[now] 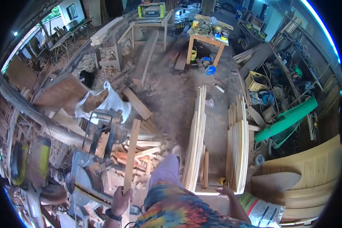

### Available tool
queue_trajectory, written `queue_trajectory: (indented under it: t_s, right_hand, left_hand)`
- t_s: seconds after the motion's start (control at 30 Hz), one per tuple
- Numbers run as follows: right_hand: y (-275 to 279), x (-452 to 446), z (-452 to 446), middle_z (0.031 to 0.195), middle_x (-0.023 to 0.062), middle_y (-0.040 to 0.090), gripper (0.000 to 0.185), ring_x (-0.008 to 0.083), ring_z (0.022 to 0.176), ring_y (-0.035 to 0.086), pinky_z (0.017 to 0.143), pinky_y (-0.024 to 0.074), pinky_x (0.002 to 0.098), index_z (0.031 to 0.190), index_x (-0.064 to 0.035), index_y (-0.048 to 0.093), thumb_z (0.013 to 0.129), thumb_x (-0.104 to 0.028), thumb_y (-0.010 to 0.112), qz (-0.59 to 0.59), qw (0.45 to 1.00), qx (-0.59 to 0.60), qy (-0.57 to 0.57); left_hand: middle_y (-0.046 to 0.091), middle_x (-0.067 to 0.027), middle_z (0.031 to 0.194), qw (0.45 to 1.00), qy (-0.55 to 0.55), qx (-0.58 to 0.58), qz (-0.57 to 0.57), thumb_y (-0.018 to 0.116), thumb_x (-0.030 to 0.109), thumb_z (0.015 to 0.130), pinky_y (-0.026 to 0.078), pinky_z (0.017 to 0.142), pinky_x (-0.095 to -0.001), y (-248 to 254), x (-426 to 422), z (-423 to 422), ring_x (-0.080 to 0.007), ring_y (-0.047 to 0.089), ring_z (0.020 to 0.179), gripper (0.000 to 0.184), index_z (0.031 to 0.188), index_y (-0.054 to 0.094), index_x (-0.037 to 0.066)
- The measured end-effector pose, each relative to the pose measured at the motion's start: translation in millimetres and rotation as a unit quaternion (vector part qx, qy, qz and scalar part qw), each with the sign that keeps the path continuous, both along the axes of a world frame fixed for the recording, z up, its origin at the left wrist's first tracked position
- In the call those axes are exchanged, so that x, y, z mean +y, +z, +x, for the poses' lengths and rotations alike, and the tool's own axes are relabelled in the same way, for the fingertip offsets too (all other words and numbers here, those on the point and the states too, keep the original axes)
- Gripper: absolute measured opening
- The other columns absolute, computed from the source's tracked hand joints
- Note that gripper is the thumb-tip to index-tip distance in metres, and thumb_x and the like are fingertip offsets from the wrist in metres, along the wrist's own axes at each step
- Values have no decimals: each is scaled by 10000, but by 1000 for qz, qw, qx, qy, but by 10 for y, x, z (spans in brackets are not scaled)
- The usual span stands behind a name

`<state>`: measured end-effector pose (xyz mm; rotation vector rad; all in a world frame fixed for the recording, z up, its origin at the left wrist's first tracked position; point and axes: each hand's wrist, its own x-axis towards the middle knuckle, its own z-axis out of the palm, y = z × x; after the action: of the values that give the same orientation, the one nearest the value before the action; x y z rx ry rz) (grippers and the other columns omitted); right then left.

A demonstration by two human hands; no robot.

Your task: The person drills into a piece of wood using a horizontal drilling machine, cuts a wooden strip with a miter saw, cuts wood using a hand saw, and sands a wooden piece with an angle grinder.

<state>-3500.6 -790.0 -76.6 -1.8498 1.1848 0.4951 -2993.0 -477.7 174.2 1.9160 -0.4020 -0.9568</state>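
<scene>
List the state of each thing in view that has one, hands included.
Left hand: closed around the long board.
Long board: held, running past the hand at both ends.
Right hand: at the near end of the pale strips; grip unclear.
Pale strips: stacked in two rows.
White sack: open, brown material inside.
Green sheet: curled lengthwise.
Saw: running or off, cannot tell.
Wooden table: standing, loaded.

A dust-covered workshop floor (171, 102)
A window (72, 11) is set in a pale wall (64, 12); a wooden worktop (207, 39) is placed farther back; the right is edged by bright light (322, 24).
</scene>
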Motion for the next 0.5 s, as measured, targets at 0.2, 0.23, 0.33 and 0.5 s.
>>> queue_trajectory:
  t_s: [0.2, 0.23, 0.33, 0.5]
  right_hand:
    - [666, -1396, 1069, 1168, 177, 711, 496, 371, 1061, 682, 902, 536, 421, 1267, -77, 672, 897, -404, 712, -32, 992, 97, -68]
    - [508, -1641, 1164, 1168, 177, 711, 496, 371, 1061, 682, 902, 536, 421, 1267, -77, 672, 897, -404, 712, -31, 993, 94, -70]
    - [288, -2781, 1828, 1139, 178, 726, 486, 340, 1020, 708, 835, 560, 418, 1283, -40, 645, 921, -357, 712, -118, 988, -22, -95]
    - [572, -3852, 2672, 1146, 140, 698, 335, 204, 919, 702, 689, 559, 310, 1290, 26, 608, 979, -95, 636, 124, 965, -83, -214]
  left_hand:
    - [636, -60, 756, 999, 11, 43, 24, 688, 295, 953, 500, 531, -268, -489, -1372, 563, -120, 615, 593, 335, 1010, 569, -13]
    - [642, -63, 758, 999, 1, 45, 29, 690, 294, 952, 499, 529, -272, -604, -1609, 702, -119, 620, 598, 331, 1002, 573, -12]
    - [658, -53, 744, 998, -38, -49, 29, 704, 301, 940, 493, 519, -292, -788, -2322, 1101, -121, 626, 587, 348, 996, 590, -23]
    - [680, -86, 771, 997, -8, -23, 74, 738, 322, 904, 516, 588, -313, -546, -3210, 1664, -149, 654, 640, 394, 1003, 610, -37]
